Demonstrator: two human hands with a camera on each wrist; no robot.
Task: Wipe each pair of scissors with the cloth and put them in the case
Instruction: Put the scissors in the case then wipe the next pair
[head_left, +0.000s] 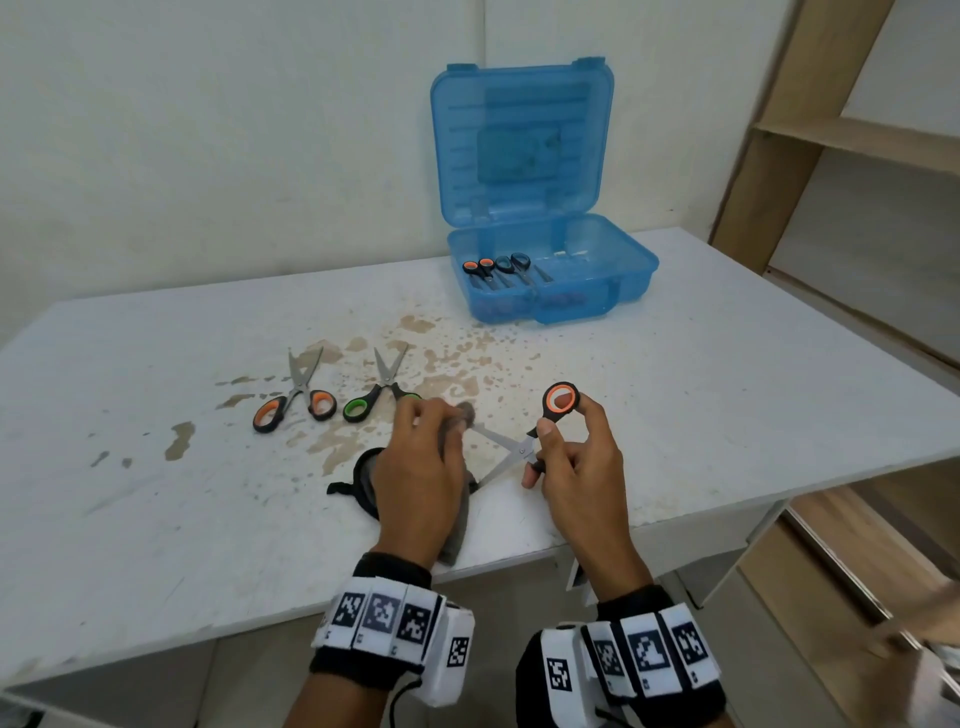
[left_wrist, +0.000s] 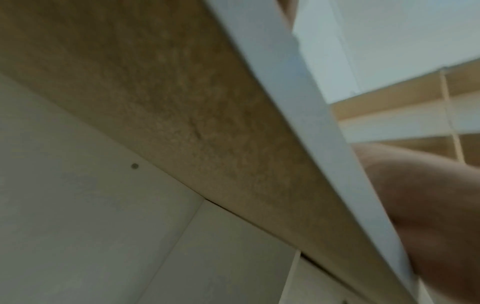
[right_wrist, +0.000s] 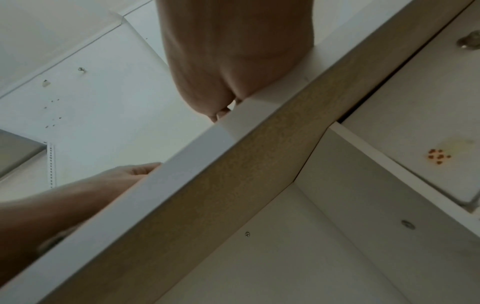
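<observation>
In the head view my right hand (head_left: 558, 447) holds an orange-and-black pair of scissors (head_left: 519, 441) by its handles, blades spread apart and pointing left. My left hand (head_left: 431, 441) pinches the grey cloth (head_left: 457, 519) around the tip of the upper blade. Another orange-handled pair (head_left: 298, 400) and a green-handled pair (head_left: 376, 395) lie with blades apart on the table to the left. The blue case (head_left: 550, 270) stands with its lid up at the back, with two pairs inside (head_left: 498, 270). Both wrist views show only the table's edge and underside.
The white table (head_left: 156, 493) has brown worn patches around the middle. A black strap (head_left: 345, 488) lies beside my left hand. Wooden shelving (head_left: 857, 156) stands at the right. My wrists hang past the table's near edge (head_left: 493, 564).
</observation>
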